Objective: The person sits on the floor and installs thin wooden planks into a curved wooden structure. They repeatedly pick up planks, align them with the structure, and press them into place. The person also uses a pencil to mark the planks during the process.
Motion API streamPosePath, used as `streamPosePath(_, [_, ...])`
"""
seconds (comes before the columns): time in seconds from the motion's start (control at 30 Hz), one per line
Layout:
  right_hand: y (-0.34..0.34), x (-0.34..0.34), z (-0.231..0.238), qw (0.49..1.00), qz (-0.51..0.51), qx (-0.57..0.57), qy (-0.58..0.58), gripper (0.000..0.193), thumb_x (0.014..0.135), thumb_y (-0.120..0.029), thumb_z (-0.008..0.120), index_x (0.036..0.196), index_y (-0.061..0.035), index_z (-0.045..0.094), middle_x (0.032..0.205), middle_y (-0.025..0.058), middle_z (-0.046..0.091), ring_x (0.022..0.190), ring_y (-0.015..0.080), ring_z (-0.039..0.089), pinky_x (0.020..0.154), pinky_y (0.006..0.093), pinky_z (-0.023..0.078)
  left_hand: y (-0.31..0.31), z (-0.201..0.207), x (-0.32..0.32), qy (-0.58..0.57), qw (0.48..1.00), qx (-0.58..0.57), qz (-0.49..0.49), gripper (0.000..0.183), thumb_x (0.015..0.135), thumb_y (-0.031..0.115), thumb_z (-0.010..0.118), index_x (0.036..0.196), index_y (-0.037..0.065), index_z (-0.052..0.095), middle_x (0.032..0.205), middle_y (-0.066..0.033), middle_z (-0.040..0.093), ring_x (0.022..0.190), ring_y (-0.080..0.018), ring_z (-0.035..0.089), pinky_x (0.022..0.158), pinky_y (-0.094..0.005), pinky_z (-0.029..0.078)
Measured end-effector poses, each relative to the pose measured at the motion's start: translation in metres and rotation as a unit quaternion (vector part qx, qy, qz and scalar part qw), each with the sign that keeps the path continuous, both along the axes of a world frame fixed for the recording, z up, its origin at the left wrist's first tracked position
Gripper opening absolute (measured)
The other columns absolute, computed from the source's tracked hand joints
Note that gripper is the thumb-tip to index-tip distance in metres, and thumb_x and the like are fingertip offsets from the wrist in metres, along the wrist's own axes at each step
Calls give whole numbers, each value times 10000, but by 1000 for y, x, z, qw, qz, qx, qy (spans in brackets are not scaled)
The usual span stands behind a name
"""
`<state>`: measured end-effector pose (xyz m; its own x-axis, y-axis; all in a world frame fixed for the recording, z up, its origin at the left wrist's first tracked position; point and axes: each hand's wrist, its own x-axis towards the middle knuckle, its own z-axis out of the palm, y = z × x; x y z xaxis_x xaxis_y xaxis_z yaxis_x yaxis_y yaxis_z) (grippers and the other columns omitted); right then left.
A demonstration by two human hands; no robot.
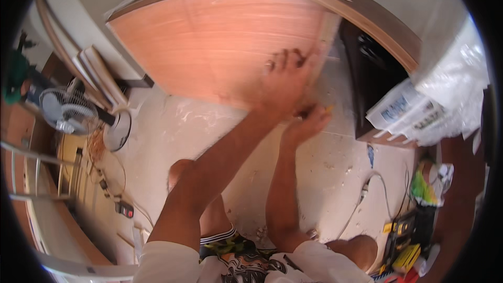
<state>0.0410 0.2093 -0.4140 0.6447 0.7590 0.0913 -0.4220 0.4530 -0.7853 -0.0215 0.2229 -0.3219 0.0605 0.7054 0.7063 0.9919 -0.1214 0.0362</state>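
Observation:
A large pale orange wooden panel [209, 47] stands in front of me, its right edge near my hands. My left hand [285, 81] reaches across to the panel's lower right part, with its fingers stretched out against the surface and slightly blurred. Just below and to the right, my right hand [308, 124] is closed near the panel's bottom right corner. From its fingers sticks a small yellow-ended thing [329, 109], too blurred for me to name. The rest of it is hidden in the grip.
A grey standing fan [68, 110] and a power strip [124, 209] are at left, beside metal rails [39, 196]. Dark furniture [361, 84] and plastic wrapping [453, 89] stand at right. A cable [365, 188] crosses the floor toward yellow-black tools [402, 228].

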Motion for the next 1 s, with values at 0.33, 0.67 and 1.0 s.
streamPosePath(0.33, [30,40,70,918,-34,77,-389,398,820,-24,798,892,-64,409,952,138,715,784,146,646,695,294,527,-2,-2,6,0,1000,3,-4,834,923,275,681,1648,359,278,1287,-93,642,1098,-327,651,860,-488,525])
streamPosePath(0.67, [36,48,71,925,91,103,-355,435,876,0,802,869,-106,380,981,125,718,812,149,690,644,288,595,-31,-91,53,-596,800,-19,-57,420,966,367,703,1247,60,643,969,-84,708,771,-184,690,616,-334,528])
streamPosePath(1.0, [40,51,71,908,104,79,-399,421,924,-49,781,901,-122,368,941,75,646,816,142,686,609,267,588,2,-74,84,-900,386,-102,-173,584,1003,549,633,928,-19,745,823,-106,738,714,-167,699,623,-320,533])
